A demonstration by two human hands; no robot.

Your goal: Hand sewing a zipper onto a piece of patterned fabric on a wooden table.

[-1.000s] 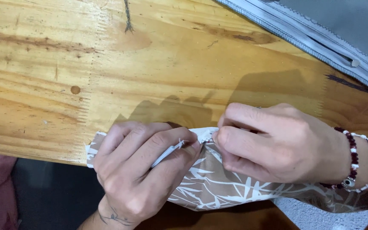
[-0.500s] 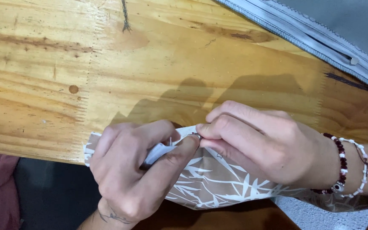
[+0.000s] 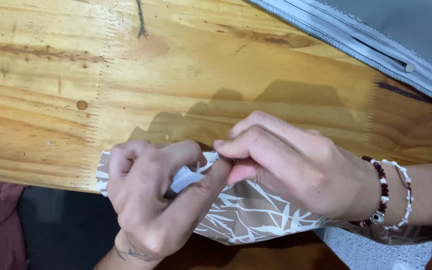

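Head view, patterned paper (image 3: 256, 215) under both hands – left hand (image 3: 151, 200), right hand (image 3: 296, 170) pinching its folded edge

One package is visible: a flat brown paper bag (image 3: 256, 215) with a white leaf pattern, lying at the near edge of the wooden table (image 3: 176, 85), partly covered by both hands.

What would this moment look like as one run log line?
left hand: pinching patterned brown paper | right hand: pinching same fold | surface: wooden table | nearby: grey fabric
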